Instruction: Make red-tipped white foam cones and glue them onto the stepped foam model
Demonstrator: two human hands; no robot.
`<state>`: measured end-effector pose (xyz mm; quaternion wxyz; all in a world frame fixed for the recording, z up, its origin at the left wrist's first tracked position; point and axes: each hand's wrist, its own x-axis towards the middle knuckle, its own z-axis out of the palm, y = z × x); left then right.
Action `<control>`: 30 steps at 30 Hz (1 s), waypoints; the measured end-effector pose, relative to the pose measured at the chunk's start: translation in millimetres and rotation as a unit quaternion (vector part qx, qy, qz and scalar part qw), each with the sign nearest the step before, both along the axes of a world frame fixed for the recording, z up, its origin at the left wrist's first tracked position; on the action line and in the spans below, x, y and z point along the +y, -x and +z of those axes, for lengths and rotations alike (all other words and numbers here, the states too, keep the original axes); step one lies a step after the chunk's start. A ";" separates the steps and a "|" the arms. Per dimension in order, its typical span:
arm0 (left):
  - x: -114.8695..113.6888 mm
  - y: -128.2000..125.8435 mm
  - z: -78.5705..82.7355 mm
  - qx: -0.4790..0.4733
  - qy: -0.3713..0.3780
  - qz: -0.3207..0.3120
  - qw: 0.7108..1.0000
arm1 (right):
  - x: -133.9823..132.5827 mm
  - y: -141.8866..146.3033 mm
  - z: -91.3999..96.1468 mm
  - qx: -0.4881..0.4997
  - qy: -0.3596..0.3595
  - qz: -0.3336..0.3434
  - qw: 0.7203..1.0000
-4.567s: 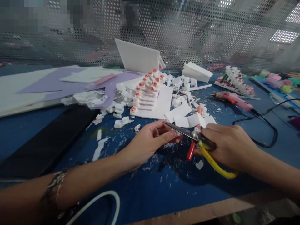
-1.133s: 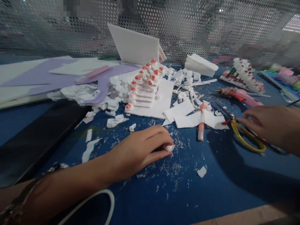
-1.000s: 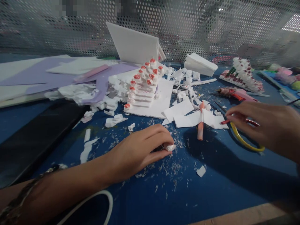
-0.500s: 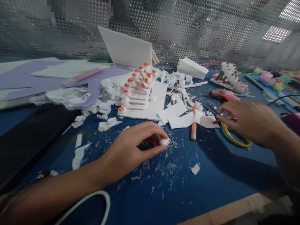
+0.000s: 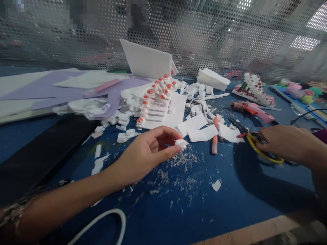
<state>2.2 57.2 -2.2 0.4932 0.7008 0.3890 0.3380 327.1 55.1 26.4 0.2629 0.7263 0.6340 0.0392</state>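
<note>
My left hand (image 5: pixel 150 153) pinches a small rolled white foam piece (image 5: pixel 182 144) between thumb and fingertips, just above the blue table. At the right, my right hand (image 5: pixel 283 141) has its fingers closed around the handle of the scissors (image 5: pixel 251 141), which have a yellow loop and a red part; the blades point away and left. Beyond my left hand stands a white stepped foam model (image 5: pixel 154 114) with several red-topped white rolls on it. An orange pen (image 5: pixel 215 139) lies among cut white sheets (image 5: pixel 201 132) between my hands.
White scraps (image 5: pixel 127 135) and fine shavings (image 5: pixel 184 161) litter the blue table. A pink glue gun (image 5: pixel 263 114) lies at the right, near a white and dark-red flowered piece (image 5: pixel 254 90). Purple sheets (image 5: pixel 43 86) and a black flat object (image 5: pixel 48 146) are at left; perforated metal stands behind.
My right hand has come down onto the scissors' handle, and its fingers have closed there. My left hand still pinches the white roll, now turned slightly. The view has shifted a little.
</note>
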 end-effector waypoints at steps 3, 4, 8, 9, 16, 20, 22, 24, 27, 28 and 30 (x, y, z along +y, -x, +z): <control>3.0 0.6 -1.9 -0.058 0.050 0.003 0.997 | -0.8 0.0 8.6 0.001 -0.067 0.006 0.998; 3.7 0.3 -2.6 -0.083 0.067 0.003 0.994 | -1.3 0.3 11.6 0.001 -0.102 0.010 0.995; 3.7 -4.0 -3.2 -0.164 0.126 0.009 0.978 | -5.2 13.3 17.4 0.070 -0.215 0.090 0.970; 3.1 -5.4 -2.8 -0.174 0.136 0.011 0.975 | -6.5 20.3 16.1 0.117 -0.219 0.122 0.961; -2.7 -11.6 -2.1 -0.183 0.159 0.011 0.970 | -17.4 69.1 -7.3 0.279 -0.110 0.257 0.918; -3.1 -11.9 -4.9 -0.168 0.159 0.031 0.972 | -24.3 77.2 -12.0 0.246 -0.158 0.321 0.901; -2.5 -11.4 -6.5 -0.170 0.158 0.020 0.973 | -26.6 79.9 -12.1 0.238 -0.161 0.343 0.895; -1.7 -10.8 -7.9 -0.180 0.153 -0.001 0.972 | -28.1 82.5 -12.3 0.233 -0.171 0.362 0.886; -0.9 -10.2 -9.3 -0.196 0.146 -0.021 0.970 | -29.0 84.3 -13.1 0.237 -0.180 0.373 0.879; -0.8 -10.1 -9.5 -0.198 0.144 -0.021 0.969 | -29.1 84.1 -13.4 0.238 -0.178 0.374 0.878; -1.0 -10.4 -9.3 -0.192 0.145 -0.017 0.970 | -29.2 83.0 -13.9 0.241 -0.171 0.374 0.879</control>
